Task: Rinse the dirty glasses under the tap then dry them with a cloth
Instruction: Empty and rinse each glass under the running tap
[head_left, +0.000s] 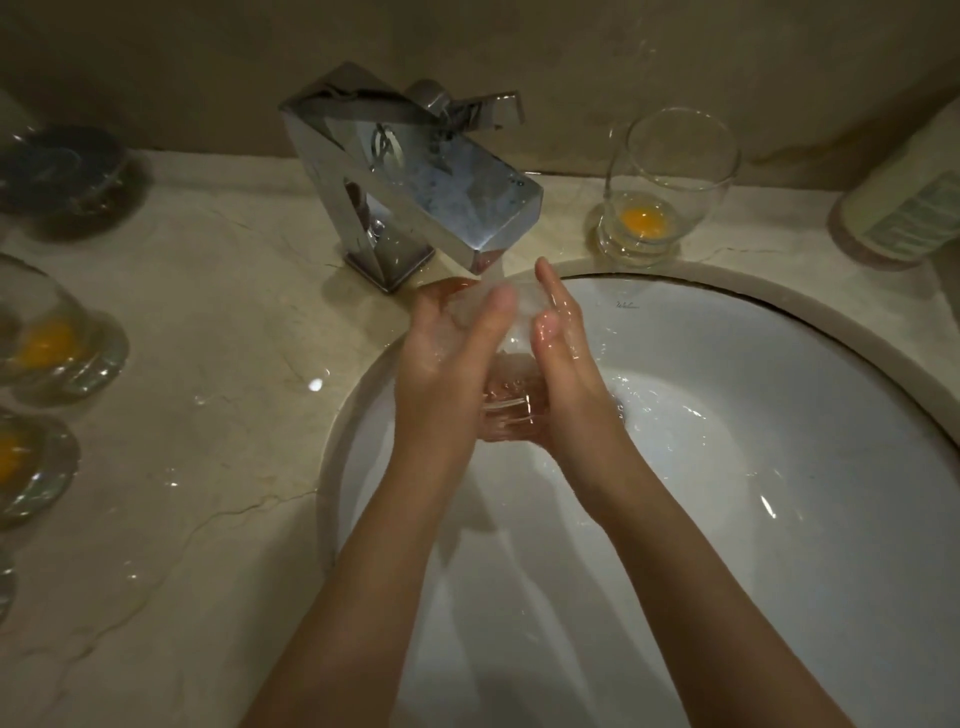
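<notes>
A clear glass (511, 402) is held over the white sink (779, 395), right under the spout of the chrome tap (415, 176), with water running over it. My left hand (441, 353) wraps round its left side, thumb in front and fingers behind. The wet fingers of my right hand (566, 348) press flat and straight against its right side. Much of the glass is hidden between my palms. Another glass with yellow residue at its bottom (660, 192) stands upright on the counter behind the sink.
On the marble counter at the left edge stand two more glasses with yellow residue (47, 338) (21, 462). A dark glass object (67, 171) sits at the back left. A pale bottle (914, 208) is at the back right. Water drops dot the counter.
</notes>
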